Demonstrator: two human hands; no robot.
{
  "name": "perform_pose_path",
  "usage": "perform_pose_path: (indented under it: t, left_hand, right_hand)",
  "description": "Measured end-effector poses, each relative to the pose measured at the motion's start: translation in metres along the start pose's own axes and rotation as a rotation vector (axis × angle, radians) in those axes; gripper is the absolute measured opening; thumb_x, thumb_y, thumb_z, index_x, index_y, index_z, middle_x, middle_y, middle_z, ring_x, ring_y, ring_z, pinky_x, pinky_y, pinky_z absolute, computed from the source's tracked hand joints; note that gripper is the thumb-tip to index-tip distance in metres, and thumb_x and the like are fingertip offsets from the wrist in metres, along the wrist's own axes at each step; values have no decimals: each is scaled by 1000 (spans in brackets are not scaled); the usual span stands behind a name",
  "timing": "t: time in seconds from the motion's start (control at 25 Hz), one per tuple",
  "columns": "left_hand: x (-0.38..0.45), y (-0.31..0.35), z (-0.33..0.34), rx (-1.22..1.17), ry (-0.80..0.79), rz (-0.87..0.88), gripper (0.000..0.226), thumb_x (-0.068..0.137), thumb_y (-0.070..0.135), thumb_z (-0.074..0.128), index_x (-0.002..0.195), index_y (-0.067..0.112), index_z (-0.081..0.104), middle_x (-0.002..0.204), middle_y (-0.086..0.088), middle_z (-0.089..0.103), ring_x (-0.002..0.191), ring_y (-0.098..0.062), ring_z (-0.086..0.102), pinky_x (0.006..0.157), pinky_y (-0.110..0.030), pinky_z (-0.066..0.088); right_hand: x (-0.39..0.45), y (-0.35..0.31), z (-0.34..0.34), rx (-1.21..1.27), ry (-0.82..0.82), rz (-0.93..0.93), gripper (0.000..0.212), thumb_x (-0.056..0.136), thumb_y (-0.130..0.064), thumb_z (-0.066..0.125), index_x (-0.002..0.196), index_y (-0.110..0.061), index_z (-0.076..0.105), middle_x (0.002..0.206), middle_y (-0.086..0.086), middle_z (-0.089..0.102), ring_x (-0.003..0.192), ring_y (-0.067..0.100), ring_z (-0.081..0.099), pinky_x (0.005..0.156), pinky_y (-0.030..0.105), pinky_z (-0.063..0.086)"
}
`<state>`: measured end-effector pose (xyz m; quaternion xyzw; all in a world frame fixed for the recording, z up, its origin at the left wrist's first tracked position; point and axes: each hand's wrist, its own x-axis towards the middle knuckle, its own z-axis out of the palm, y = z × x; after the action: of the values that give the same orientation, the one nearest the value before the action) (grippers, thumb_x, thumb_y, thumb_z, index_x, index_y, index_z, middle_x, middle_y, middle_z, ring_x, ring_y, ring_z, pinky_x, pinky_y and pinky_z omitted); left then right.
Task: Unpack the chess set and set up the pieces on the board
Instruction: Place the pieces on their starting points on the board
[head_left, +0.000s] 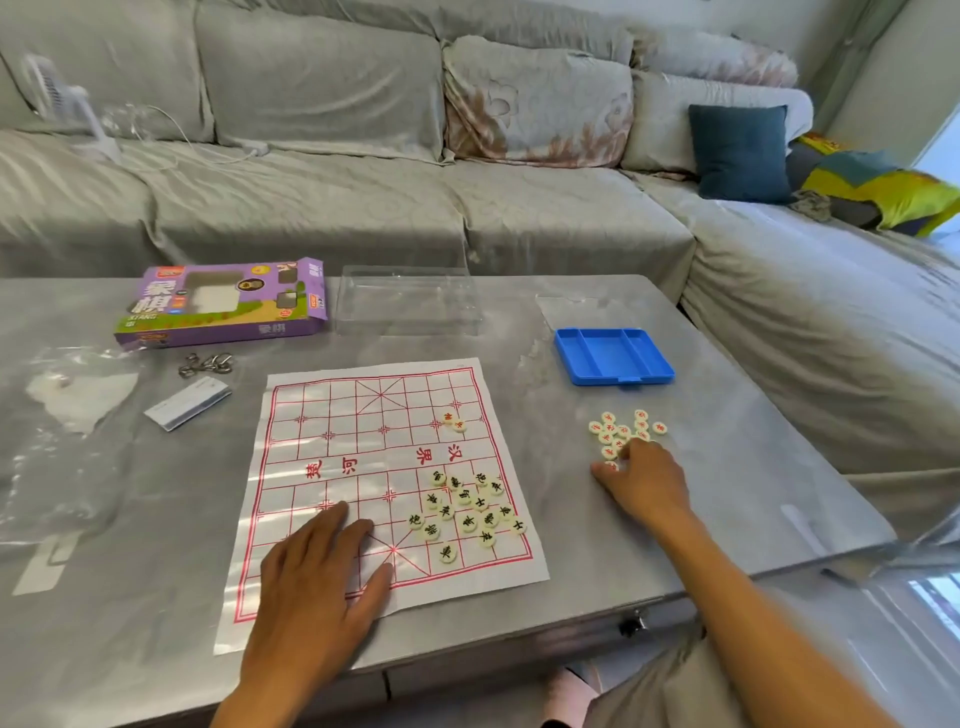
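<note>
board (363, 467): glossy, creased plastic sheet
tray (613, 358): matt blue plastic
box (223, 304): printed cardboard
table (727, 493): smooth, glossy

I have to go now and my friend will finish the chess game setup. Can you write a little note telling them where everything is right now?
Left hand: flat, fingers straight, pressing the paper board.
Right hand: on the table, fingers touching the red-lettered pieces heaped right of the board.
Black-lettered pieces: heaped on the board's near right part. Two red pieces lie on its far right part.
Done: purple box, clear lid and blue tray are unpacked and set aside.
Left: put every piece on its starting point.
</note>
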<state>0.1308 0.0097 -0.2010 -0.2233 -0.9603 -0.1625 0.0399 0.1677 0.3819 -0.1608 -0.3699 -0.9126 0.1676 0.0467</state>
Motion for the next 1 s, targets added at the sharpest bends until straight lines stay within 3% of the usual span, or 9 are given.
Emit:
perform_pose_path:
  t: [0.24,0.52,0.64,0.76,0.88,1.0]
  left_hand:
    - [-1,2,-2,11,-24,0,62,85,71,25,121,33,58,140,1,51,127,-26,50,101,-51,38]
    - [-1,3,-6,-1,-20,3,60,87,71,22,117,33,58,135,1,55,121,-27,56,96,-51,42]
    - [0,4,-5,-21,-5,-4,54,87,70,25,115,36,56,134,2,56,120,-25,56,97,-49,41]
    - [1,4,-5,-21,-7,-6,52,87,70,26,114,36,56,132,3,58,116,-25,59,96,-47,40]
    - [2,4,-3,-3,2,-22,54,86,71,24,116,38,55,133,4,58,116,-24,60,96,-46,39]
    - [2,0,0,18,-7,-25,59,86,72,23,116,36,59,132,3,59,115,-24,61,94,-47,40]
  right_hand:
    - [8,-6,11,42,114,-127,22,95,-31,50,93,-12,61,100,6,59,80,16,49,69,29,36]
    - [9,-25,11,-18,79,-146,21,98,-29,49,102,-14,62,105,8,63,89,19,58,74,29,47]
    - [-5,-62,10,66,60,-277,19,97,-32,50,105,-17,61,104,0,60,88,11,53,76,22,41]
    - [-11,-133,26,133,-3,-500,22,97,-32,51,110,-17,62,108,-3,59,92,11,55,81,23,45]
    - [-10,-190,53,-36,29,-681,26,97,-29,51,117,-17,62,117,1,61,101,20,59,93,34,44]
    - [-10,-207,71,-268,-29,-694,29,98,-31,49,121,-17,59,123,4,59,109,25,57,101,41,34]
